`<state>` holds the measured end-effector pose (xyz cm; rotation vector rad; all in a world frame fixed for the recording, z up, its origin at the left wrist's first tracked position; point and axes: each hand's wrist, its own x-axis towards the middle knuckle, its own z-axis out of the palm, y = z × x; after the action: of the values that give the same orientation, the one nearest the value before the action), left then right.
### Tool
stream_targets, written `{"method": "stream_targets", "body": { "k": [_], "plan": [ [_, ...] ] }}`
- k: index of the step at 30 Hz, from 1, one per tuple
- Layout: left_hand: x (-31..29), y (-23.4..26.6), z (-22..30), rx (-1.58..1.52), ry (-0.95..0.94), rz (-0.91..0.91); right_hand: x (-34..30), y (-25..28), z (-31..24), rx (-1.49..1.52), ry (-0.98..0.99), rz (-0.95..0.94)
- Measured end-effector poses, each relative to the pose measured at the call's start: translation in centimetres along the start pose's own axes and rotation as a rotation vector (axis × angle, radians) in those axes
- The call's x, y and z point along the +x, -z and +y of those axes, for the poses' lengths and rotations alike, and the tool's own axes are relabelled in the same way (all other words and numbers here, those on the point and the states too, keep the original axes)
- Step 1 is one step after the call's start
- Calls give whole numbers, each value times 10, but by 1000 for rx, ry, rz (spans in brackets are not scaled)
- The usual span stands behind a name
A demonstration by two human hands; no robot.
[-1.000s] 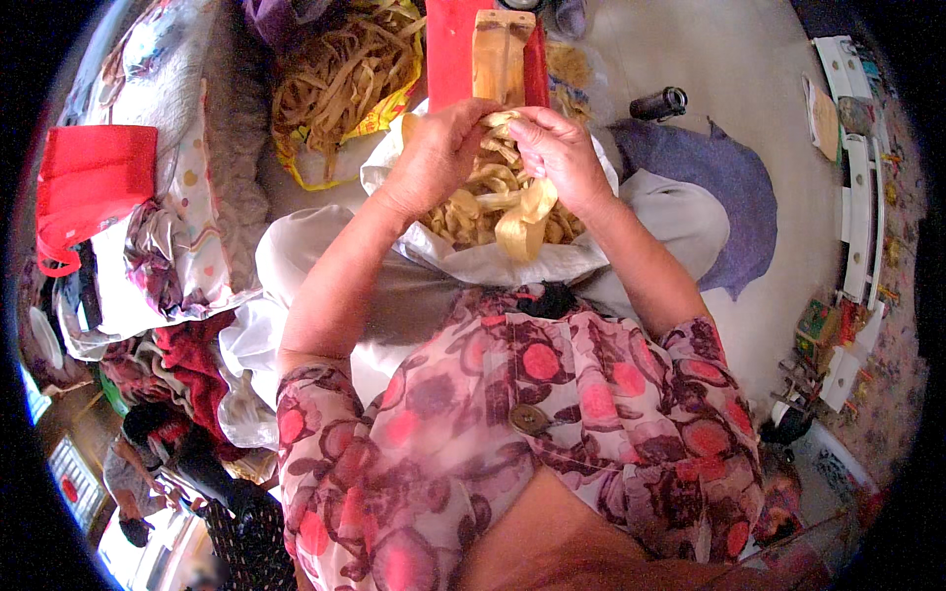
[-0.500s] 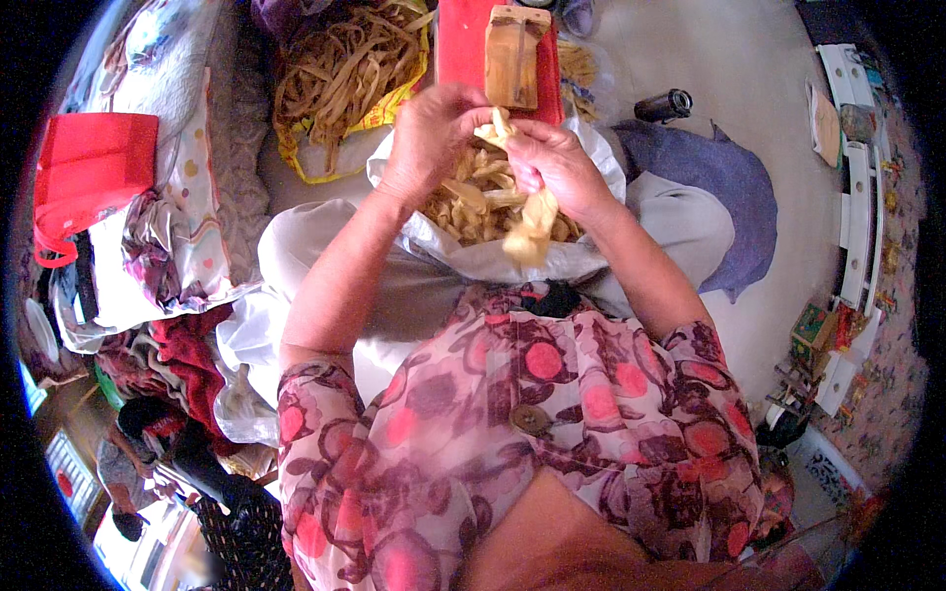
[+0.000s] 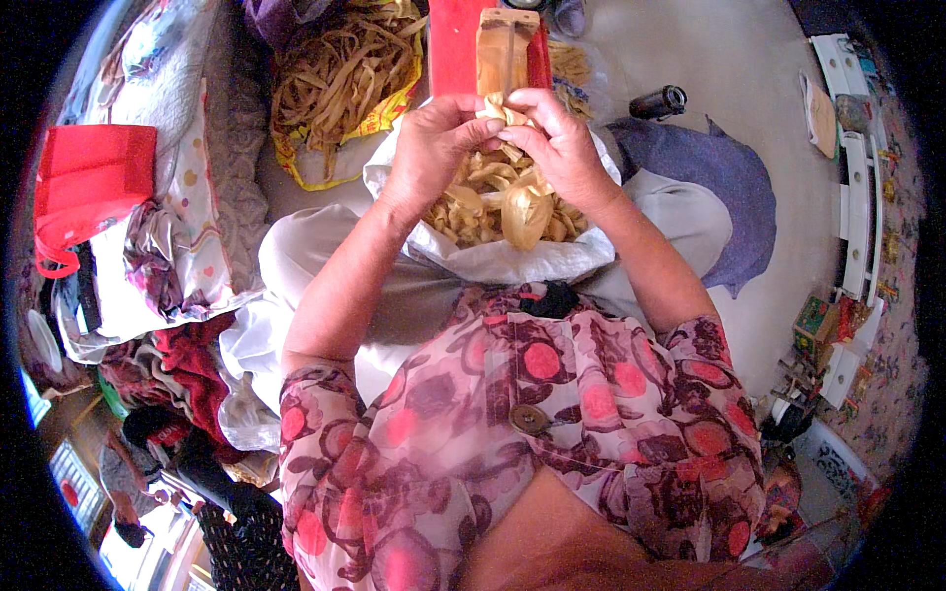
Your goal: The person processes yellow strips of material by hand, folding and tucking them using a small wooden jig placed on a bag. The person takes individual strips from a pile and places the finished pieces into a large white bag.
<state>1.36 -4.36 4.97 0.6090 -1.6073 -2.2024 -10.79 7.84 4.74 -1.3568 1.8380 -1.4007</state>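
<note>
Just beyond the open white bag point(image 3: 463, 258) in my lap, both hands meet on a pale yellow, pliable strip point(image 3: 496, 111), twisted or knotted at its top. My left hand point(image 3: 437, 146) pinches it from the left, thumb pressed toward the middle. From the other side my right hand point(image 3: 564, 148) grips it between thumb and fingers. A broad, translucent flap point(image 3: 526, 217) hangs below the hands over the bag, seemingly the same strip's end. Inside the bag lie many similar yellowish-brown pieces point(image 3: 455, 215). Fingers partly hide the fold.
Ahead, a wooden block point(image 3: 503, 64) with a lengthwise slot rests on a red board point(image 3: 453, 49). At its left, a yellow-edged bag holds long tan strips point(image 3: 345, 79). A dark bottle point(image 3: 658, 103) and blue-grey cloth point(image 3: 705, 197) lie right. Bedding with a red bag point(image 3: 97, 182) is left.
My hands have drawn level around the strip's twisted top, the left lower than before. My right fingers have moved up beside it, and the hanging end now spreads wider and flatter.
</note>
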Motion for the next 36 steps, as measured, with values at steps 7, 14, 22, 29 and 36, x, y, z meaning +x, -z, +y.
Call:
{"method": "stream_targets", "body": {
  "k": [7, 14, 22, 29, 36],
  "plan": [
    [-12, 16, 31, 270, -50, -66, -9, 43, -4, 650, -519, -54],
    [-8, 7, 27, 996, -575, 77, -8, 24, 8, 387, -393, 0],
    [-4, 5, 4, 1364, -649, -226, -19, 7, -17, 209, -350, -142],
    [10, 26, 12, 1419, -707, -159, -16, 10, -67, 156, -217, -181],
    [31, 15, 3, 317, -46, -117, 19, 27, -1, 105, -253, 126]
  ]
}}
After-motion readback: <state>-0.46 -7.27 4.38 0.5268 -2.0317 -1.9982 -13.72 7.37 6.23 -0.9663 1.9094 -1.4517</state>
